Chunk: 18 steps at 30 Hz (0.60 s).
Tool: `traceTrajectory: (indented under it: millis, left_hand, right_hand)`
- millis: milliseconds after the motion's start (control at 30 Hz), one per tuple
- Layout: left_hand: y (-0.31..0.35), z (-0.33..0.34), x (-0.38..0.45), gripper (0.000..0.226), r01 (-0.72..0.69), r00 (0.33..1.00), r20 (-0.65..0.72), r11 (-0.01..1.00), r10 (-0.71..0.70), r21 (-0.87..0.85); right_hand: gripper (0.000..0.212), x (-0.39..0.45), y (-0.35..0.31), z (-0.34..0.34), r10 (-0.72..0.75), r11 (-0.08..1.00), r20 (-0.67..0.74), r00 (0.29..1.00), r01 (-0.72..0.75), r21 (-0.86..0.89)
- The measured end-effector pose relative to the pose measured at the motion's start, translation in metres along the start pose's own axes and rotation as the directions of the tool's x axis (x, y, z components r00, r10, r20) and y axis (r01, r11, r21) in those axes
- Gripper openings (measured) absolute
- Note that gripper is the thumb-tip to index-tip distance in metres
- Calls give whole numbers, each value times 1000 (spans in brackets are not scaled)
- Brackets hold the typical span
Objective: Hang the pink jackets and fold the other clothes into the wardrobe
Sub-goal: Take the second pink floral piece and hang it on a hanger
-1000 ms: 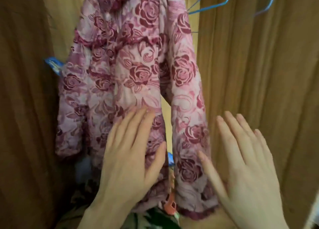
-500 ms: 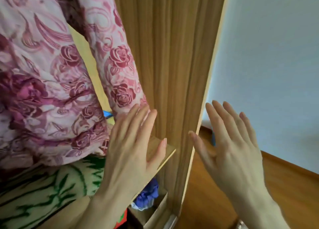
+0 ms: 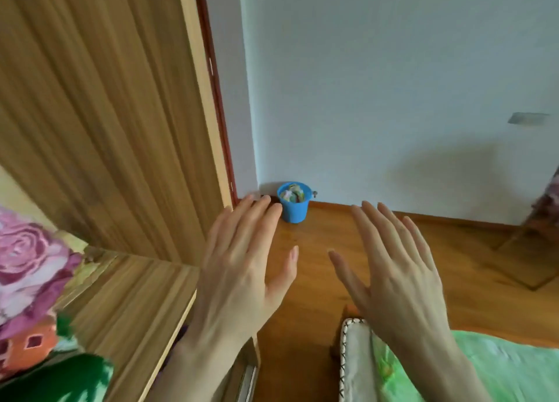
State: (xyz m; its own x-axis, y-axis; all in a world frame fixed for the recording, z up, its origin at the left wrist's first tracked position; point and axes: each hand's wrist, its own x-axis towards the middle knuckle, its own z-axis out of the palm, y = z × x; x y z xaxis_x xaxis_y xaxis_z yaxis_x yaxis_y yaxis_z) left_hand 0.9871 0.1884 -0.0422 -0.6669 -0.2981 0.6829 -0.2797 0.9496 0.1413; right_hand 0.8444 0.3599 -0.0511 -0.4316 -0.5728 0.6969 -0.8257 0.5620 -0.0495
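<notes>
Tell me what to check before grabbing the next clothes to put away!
1. Left hand free: ok, fingers straight, holding nothing.
2. Right hand free: ok, open and holding nothing.
3. Pink jacket in the wardrobe: ok, a rose-patterned piece shows at the left edge; whether it hangs straight, cannot tell.
4. Next garment in sight: cannot tell; only a green cloth lies at lower right, and whether it is clothing is unclear.
5. Floor clear to step: ok, except a small blue bucket by the wall corner.
6. Wardrobe open: ok, the shelf edge and inside show on the left.
</notes>
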Motion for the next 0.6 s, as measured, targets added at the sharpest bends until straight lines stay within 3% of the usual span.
traceTrajectory:
  millis: [300, 600]
  left_hand:
    - [21, 115, 101, 56, -140, 988, 50, 988, 143, -64]
    - [45, 201, 180, 57, -186, 976, 89, 972, 199, -142]
  right_hand:
    - [65, 48, 108, 51, 87, 992, -30, 996, -90, -84]
    - [66, 77, 196, 83, 282, 949, 10, 959, -277, -151]
